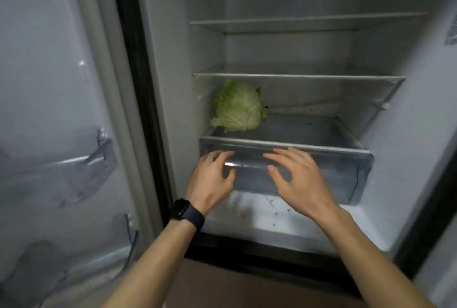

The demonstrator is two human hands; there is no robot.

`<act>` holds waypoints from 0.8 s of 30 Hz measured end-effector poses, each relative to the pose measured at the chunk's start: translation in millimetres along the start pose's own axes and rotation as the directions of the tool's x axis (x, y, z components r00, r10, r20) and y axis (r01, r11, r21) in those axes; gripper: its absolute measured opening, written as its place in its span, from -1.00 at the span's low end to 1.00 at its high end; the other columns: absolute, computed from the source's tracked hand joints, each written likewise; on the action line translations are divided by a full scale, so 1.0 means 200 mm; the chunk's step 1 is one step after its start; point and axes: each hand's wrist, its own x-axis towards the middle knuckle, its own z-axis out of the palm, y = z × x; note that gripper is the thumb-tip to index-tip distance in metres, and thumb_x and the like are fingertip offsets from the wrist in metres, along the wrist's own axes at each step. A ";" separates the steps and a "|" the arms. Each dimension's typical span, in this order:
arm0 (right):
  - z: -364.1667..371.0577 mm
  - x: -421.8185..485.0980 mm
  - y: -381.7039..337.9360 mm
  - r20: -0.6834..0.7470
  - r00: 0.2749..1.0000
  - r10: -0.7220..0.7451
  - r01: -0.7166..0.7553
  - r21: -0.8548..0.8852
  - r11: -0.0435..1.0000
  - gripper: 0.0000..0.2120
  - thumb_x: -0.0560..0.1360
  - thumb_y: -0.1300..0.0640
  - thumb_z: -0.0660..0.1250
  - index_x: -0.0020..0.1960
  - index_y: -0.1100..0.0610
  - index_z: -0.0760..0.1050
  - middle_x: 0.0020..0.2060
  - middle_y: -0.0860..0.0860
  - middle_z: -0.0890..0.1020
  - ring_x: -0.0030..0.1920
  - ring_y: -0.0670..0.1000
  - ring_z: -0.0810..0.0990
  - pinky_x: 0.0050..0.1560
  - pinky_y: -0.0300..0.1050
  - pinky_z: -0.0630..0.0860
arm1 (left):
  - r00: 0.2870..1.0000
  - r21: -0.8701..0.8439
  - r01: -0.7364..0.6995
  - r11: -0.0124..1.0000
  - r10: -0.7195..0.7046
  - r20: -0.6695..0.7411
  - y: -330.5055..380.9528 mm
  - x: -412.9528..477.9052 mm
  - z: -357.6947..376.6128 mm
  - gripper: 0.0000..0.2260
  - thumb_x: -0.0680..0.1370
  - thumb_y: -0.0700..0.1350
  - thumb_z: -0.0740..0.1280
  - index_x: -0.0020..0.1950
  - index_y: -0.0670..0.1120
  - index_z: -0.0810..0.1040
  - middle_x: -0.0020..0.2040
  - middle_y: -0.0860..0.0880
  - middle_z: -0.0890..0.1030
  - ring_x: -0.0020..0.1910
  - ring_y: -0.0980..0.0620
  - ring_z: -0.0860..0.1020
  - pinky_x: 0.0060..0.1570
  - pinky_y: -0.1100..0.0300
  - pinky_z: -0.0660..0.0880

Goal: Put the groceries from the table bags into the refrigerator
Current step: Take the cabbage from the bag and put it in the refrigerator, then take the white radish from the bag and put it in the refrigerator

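- The refrigerator point(408, 134) stands open, and a person in front of it reaches both forearms into the lower compartment.
- Left hand point(212, 176): fingers straight and loosely spread, palm toward the clear front of the drawer point(346, 176). It grips nothing. The fingertips reach the top of the drawer front, but contact cannot be confirmed.
- Right hand point(296, 179): just beside the left hand, at the same height. Its fingers are extended and fanned, the thumb is out to the side, and it holds nothing. It sits before the middle of the drawer front; whether it touches cannot be told.
- A dark watch point(184, 212) is strapped to the left wrist, and a thin ring point(210, 157) is on one finger of that hand.
- The cabbage point(237, 107) is pale green and leafy. It lies beyond and above the left hand's fingertips, behind the drawer's front rim and close to the wall on that side. Whether it rests inside the drawer or on a cover over it cannot be told.
- The middle shelf point(296, 76) is above both hands, directly over the cabbage. The upper shelf point(296, 23) is higher again.
- Below the hands, the compartment floor point(272, 211) is white with dark specks.
- The door point(49, 109) is swung wide, out beyond the left forearm.
- A label point(451, 28) is on the wall high above the right hand; its print is unreadable.
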 end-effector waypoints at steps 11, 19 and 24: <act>0.16 -0.88 -0.46 0.249 0.960 -0.127 0.087 0.166 0.982 -0.70 0.61 -0.07 0.26 0.32 -0.12 0.56 0.29 -0.19 0.55 0.44 -0.09 0.30 0.44 -0.17 0.21 | 0.984 0.217 0.176 0.960 -0.175 -0.025 -0.12 -1.24 -0.37 -0.64 0.53 0.02 0.30 0.33 0.17 0.51 0.27 0.10 0.56 0.26 0.03 0.47 0.18 0.08 0.48; 0.42 -1.19 -1.27 0.332 0.835 -0.439 0.308 0.379 0.873 -0.66 0.58 -0.11 0.20 0.28 -0.11 0.59 0.25 -0.15 0.60 0.37 -0.01 0.40 0.40 -0.02 0.38 | 0.856 0.348 0.517 0.782 -0.467 -0.223 -0.40 -2.08 -0.98 -0.66 0.56 0.07 0.28 0.35 0.19 0.50 0.32 0.10 0.54 0.32 0.04 0.43 0.25 0.07 0.44; 0.51 -1.51 -1.98 0.342 0.688 -0.640 0.436 0.511 0.741 -0.66 0.61 -0.13 0.21 0.33 -0.14 0.54 0.29 -0.20 0.56 0.42 -0.07 0.33 0.40 -0.06 0.36 | 0.718 0.379 0.696 0.610 -0.586 -0.376 -0.52 -2.76 -1.47 -0.64 0.55 0.07 0.29 0.35 0.16 0.51 0.29 0.07 0.55 0.29 0.03 0.46 0.24 0.05 0.46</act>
